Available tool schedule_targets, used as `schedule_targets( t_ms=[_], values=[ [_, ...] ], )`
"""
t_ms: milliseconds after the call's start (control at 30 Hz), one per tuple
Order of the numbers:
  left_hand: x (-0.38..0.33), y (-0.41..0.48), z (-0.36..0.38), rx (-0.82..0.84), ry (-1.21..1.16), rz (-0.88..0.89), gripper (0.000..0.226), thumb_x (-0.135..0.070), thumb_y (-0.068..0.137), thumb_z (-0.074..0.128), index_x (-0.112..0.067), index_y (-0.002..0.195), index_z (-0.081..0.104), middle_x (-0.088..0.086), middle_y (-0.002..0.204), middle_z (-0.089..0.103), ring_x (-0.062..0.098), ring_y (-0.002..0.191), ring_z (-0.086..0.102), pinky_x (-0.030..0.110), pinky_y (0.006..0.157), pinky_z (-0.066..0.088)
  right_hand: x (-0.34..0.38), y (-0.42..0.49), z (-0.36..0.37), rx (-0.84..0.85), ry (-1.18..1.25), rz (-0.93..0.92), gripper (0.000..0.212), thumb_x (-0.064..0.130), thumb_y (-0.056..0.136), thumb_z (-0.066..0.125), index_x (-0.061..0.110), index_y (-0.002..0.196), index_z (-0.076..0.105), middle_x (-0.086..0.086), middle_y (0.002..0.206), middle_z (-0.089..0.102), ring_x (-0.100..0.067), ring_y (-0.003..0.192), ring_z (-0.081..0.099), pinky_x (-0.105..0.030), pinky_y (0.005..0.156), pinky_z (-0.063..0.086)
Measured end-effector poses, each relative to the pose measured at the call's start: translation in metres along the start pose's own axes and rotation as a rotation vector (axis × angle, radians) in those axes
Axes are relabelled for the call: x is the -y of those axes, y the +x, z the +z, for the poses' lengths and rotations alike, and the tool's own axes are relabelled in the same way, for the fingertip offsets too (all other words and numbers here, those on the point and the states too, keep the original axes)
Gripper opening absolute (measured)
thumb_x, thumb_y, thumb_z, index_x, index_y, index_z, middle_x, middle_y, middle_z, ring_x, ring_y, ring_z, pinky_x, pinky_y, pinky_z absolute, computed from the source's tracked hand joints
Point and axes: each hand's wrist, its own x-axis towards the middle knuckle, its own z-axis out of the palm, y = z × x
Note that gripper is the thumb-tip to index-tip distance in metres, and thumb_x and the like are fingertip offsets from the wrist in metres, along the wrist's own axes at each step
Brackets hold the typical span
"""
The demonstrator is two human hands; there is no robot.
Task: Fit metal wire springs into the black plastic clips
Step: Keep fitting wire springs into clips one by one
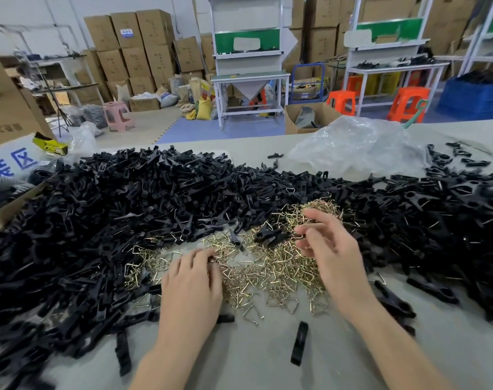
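Head view shows a lone clip (300,343) nearest on the table (253,370), then the left hand (191,288) lying flat with straight fingers on the springs (270,273), the right hand (334,256) curled above them, its hold unclear, and clips (113,206) heaped behind

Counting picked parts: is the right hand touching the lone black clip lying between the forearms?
Apart. The head view shows bare table between the lone black clip and the right hand, which is up over the wire springs.
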Motion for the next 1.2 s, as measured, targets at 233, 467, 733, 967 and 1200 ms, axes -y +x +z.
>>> schedule_targets(
  t_ms=[233,467,733,967,1200],
  values=[
    [0.016,0.033,0.013,0.091,0.166,-0.075,0.049,-0.044,0.099,0.043,-0.025,0.145,0.047,0.004,0.146,0.051,0.027,0.131,0.049,0.046,0.107,0.037,-0.022,-0.012,0.006,0.175,-0.419,-0.153,0.044,0.011,0.103,0.051,0.052,0.116,0.06,0.024,0.103,0.066,-0.003,0.048,0.044,-0.013,0.046,0.035],
    [0.022,0.082,0.028,0.189,0.19,-0.072,0.061,-0.057,0.1,0.035,-0.03,0.154,0.032,0.005,0.155,0.033,0.028,0.138,0.037,0.05,0.11,0.03,-0.022,-0.012,0.007,0.181,-0.492,-0.152,0.037,0.011,0.103,0.052,0.043,0.115,0.065,0.028,0.104,0.064,-0.002,0.051,0.049,-0.013,0.05,0.04],
    [0.023,0.092,0.035,0.099,0.17,0.015,0.035,-0.037,0.102,0.048,-0.017,0.13,0.057,0.011,0.128,0.048,0.032,0.113,0.051,0.044,0.092,0.043,-0.021,-0.012,0.006,0.188,-0.501,-0.151,0.035,0.008,0.102,0.052,0.036,0.114,0.069,0.025,0.101,0.064,0.004,0.086,0.063,-0.008,0.07,0.043],
    [0.029,0.09,0.035,0.135,0.108,0.035,0.035,-0.035,0.104,0.045,-0.016,0.131,0.056,0.008,0.121,0.057,0.028,0.114,0.052,0.039,0.09,0.045,-0.023,-0.012,0.005,0.188,-0.488,-0.164,0.033,0.008,0.102,0.051,0.034,0.114,0.069,0.019,0.098,0.067,0.007,0.075,0.06,-0.008,0.065,0.043],
    [0.026,0.075,0.002,0.171,0.07,0.08,0.035,-0.034,0.107,0.036,-0.014,0.125,0.058,0.004,0.112,0.053,0.033,0.092,0.057,0.046,0.084,0.048,-0.02,-0.013,0.005,0.199,-0.477,-0.181,0.034,0.007,0.102,0.052,0.033,0.115,0.069,0.018,0.098,0.066,0.006,0.078,0.06,-0.008,0.067,0.043]
  ],
)
